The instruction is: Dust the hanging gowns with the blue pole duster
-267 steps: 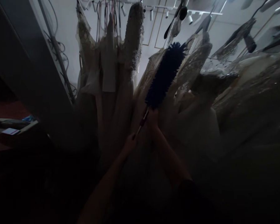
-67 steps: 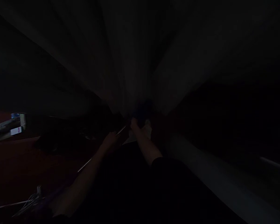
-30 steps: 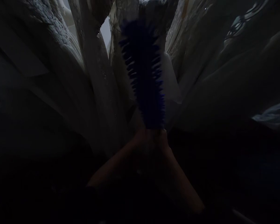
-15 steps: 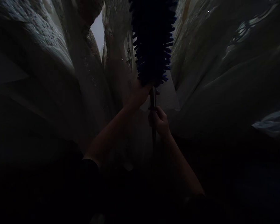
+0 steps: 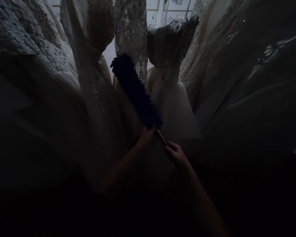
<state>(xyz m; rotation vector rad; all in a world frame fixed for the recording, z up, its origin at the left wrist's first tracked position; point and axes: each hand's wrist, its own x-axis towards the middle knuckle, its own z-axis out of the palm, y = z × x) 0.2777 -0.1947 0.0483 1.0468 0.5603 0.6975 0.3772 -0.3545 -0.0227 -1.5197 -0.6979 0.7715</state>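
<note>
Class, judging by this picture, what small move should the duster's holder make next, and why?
Perhaps sweep the blue duster lightly down the patterned pale garment: it overlaps that garment in view, and the right hand grips the duster's handle.

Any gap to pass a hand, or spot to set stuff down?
Maybe one narrow gap: the pale opening between beaded bodice and lace gown, the tip of the duster overlapping it. Crowded: hanging fabric behind duster, left hand and right hand. Bottom of view too dark to show a surface.
</note>
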